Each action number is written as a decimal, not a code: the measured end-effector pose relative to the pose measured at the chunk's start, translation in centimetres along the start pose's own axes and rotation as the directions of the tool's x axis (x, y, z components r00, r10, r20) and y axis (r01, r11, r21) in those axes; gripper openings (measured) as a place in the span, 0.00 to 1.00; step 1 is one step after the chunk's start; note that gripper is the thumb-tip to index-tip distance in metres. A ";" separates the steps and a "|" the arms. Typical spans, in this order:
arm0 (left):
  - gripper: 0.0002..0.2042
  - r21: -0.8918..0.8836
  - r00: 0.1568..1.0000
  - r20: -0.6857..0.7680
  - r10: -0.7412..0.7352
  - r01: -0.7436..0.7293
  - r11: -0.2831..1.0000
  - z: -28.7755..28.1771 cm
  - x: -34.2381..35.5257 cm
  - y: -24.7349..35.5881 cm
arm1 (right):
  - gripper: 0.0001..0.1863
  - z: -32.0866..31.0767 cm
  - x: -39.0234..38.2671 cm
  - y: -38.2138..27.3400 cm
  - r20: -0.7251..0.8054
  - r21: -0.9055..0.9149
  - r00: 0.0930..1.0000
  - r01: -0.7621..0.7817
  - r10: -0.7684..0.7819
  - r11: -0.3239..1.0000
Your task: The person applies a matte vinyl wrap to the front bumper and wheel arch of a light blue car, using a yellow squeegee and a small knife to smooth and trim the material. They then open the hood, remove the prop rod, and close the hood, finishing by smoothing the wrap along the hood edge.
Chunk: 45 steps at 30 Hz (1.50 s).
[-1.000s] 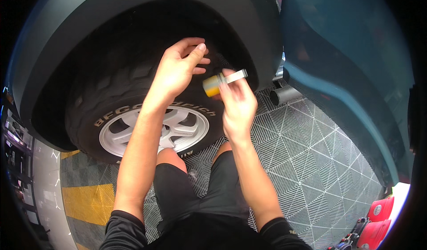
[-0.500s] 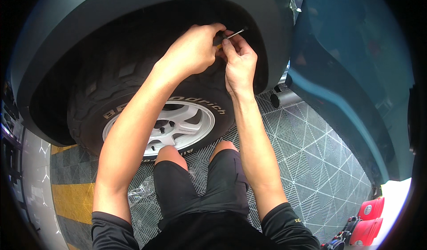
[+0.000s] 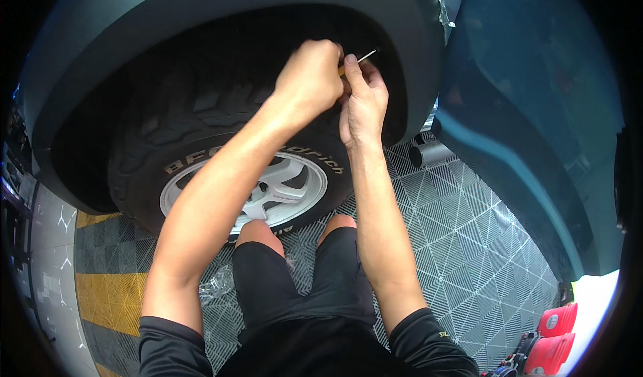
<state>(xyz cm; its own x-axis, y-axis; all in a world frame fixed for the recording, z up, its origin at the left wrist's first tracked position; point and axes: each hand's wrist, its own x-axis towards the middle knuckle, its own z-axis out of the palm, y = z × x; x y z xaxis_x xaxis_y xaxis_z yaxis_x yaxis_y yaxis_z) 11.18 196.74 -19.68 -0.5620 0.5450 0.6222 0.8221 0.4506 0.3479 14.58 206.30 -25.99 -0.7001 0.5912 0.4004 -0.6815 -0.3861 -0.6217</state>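
Observation:
My left hand [image 3: 310, 77] is closed round the handle of a screwdriver [image 3: 366, 56], up inside the wheel arch. A bit of yellow on the handle shows between my hands, and the thin metal shaft points up and right. Its tip is at the dark inner edge of the arch; whether it sits in a screw I cannot tell. My right hand [image 3: 364, 105] is closed just beside the left, thumb and fingers about the screwdriver where handle and shaft meet. Below both hands stands the black tyre [image 3: 151, 182] with its silver wheel rim [image 3: 315, 188].
The grey wheel arch trim [image 3: 107, 48] curves over the tyre. A blue-green body panel [image 3: 516, 122] fills the right side. A metal pipe end [image 3: 432, 154] shows beneath it. Crumpled clear plastic [image 3: 218, 284] lies on the patterned floor [image 3: 462, 243]. Red buckets [image 3: 550, 353] stand at lower right.
My left hand has turned and moved slightly right, its back now hiding more of the handle. The right hand keeps its place by the shaft. The view has shifted a little.

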 end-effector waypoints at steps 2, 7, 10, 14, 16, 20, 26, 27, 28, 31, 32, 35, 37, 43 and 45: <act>0.09 0.019 0.993 -0.120 0.011 -0.008 1.000 0.9 -0.4 0.5 | 0.20 0.2 0.1 0.0 -0.050 0.000 0.998 -0.042 0.042 0.999; 0.16 0.110 0.997 -0.083 0.004 0.006 0.994 0.3 -0.7 0.5 | 0.13 -0.3 0.7 -0.1 -0.017 0.072 0.990 -0.138 0.140 0.988; 0.25 0.063 0.956 0.283 -0.075 0.060 0.996 -2.2 0.3 0.0 | 0.13 -0.7 1.1 0.0 0.089 0.183 0.988 -0.142 0.128 0.973; 0.23 0.058 0.939 0.319 -0.131 0.119 0.991 -3.9 1.0 0.7 | 0.16 -1.1 1.7 -0.1 0.299 0.231 0.951 -0.155 0.082 0.960; 0.22 0.092 0.938 0.319 -0.136 0.112 0.989 -4.0 0.8 1.2 | 0.16 -1.4 1.9 -0.1 0.342 0.210 0.938 -0.140 0.061 0.968; 0.25 -0.171 0.780 0.556 -0.287 0.445 0.879 -4.5 1.2 1.0 | 0.17 -2.3 2.0 -0.2 0.298 0.045 0.946 -0.151 0.131 0.988; 0.20 -0.157 0.946 0.236 -0.220 0.261 0.952 -2.5 0.7 -0.6 | 0.16 -1.9 1.3 -0.3 0.253 0.080 0.967 -0.061 0.039 0.995; 0.19 -0.009 0.986 0.091 -0.141 0.143 0.990 -2.0 0.7 -0.7 | 0.17 -1.7 1.2 -0.4 0.195 0.054 0.980 -0.052 0.041 0.997; 0.20 0.026 0.993 -0.033 -0.112 0.113 0.993 -1.3 0.7 -0.6 | 0.17 -1.5 1.0 -0.5 0.149 0.025 0.988 -0.052 0.048 0.998; 0.18 0.041 0.994 -0.082 -0.074 0.077 0.996 -0.4 0.1 -0.4 | 0.22 -0.8 0.5 -0.5 0.059 -0.017 0.993 -0.102 0.102 0.995; 0.18 0.025 0.993 -0.090 -0.074 0.077 0.997 -0.1 -0.1 -0.3 | 0.21 -0.5 0.4 -0.4 0.023 -0.045 0.993 -0.115 0.117 0.992; 0.18 0.012 0.991 -0.081 -0.109 0.110 0.994 0.7 -1.1 0.2 | 0.19 -0.3 0.4 -0.3 -0.061 -0.124 0.992 -0.118 0.111 0.985; 0.19 0.021 0.994 -0.060 -0.095 0.096 0.995 0.6 -1.4 0.3 | 0.17 -0.7 0.5 -0.1 -0.063 -0.138 0.994 -0.094 0.086 0.986; 0.20 -0.251 0.841 0.466 -0.275 0.423 0.871 -2.6 2.2 -0.7 | 0.16 -3.3 1.8 0.6 0.258 -0.049 0.964 -0.053 0.064 0.997; 0.19 -0.307 0.821 0.524 -0.227 0.432 0.848 -2.7 2.9 -0.9 | 0.17 -3.9 2.3 1.0 0.352 0.042 0.932 -0.105 0.083 0.994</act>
<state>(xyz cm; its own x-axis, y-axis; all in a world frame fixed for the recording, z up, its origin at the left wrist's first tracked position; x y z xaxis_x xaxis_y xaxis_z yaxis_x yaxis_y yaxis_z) 9.07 195.96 -16.29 -0.6957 0.7155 0.0636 0.4826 0.4000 0.7791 13.13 210.05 -28.36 -0.7845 0.2700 0.5582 -0.6129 -0.4748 -0.6316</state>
